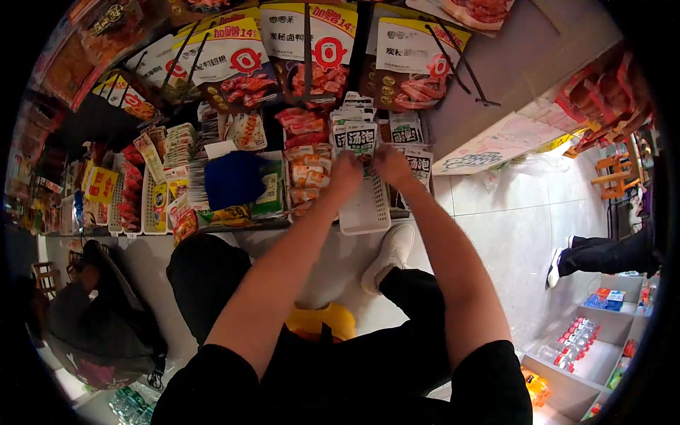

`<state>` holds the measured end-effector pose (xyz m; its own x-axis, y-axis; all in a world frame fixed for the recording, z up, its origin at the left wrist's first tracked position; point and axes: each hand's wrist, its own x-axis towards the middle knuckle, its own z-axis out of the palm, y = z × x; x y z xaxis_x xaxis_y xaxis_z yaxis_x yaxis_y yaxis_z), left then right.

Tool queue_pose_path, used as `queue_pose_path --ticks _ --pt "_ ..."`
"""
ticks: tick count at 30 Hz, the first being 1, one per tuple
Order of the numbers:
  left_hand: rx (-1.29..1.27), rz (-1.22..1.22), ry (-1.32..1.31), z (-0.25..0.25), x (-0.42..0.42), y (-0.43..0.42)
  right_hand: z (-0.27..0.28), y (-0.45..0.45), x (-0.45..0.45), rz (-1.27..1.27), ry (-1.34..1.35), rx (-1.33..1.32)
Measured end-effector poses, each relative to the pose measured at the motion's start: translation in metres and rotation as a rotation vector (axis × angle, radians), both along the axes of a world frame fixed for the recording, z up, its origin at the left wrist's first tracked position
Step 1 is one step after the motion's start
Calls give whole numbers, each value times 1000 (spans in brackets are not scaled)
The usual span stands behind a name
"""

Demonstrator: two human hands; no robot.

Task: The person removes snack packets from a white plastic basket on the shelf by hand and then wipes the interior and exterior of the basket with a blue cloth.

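Both my hands are over a white plastic basket (364, 223) on the low shelf, its front part bare. My left hand (346, 174) is closed at the lower left edge of a white snack packet (356, 139) with dark green print, which stands upright at the basket's back. At the packet's lower right side, my right hand (391, 164) has its fingers closed as well. Its fingertips are partly hidden, and it seems to pinch the same packet. More white packets (354, 106) stand behind. Orange packets (309, 173) fill the basket on the left; similar white packets (418, 164) lie on the right.
Large hanging snack bags (312, 49) overhang the shelf. A blue cloth-like item (234, 178) covers goods on the left. Beneath me is a yellow stool (322, 320). A person's legs (609, 251) and a compartmented rack with bottles (577, 340) are on the right.
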<state>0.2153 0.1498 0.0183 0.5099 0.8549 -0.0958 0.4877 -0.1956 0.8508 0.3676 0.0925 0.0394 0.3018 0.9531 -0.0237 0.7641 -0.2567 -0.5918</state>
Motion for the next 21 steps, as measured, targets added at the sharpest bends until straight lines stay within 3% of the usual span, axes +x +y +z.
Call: queue_pose_path --ticks 2,12,18,21 --pt "-129 130 -28 51 0 -2 11 -5 -24 -47 71 -78" --pt "145 153 -43 39 13 19 0 19 -39 -203 143 57" --pt "122 129 38 46 7 18 -38 26 -41 -279 -53 100" --pt "113 163 51 42 4 16 -29 25 -33 -121 -64 66"
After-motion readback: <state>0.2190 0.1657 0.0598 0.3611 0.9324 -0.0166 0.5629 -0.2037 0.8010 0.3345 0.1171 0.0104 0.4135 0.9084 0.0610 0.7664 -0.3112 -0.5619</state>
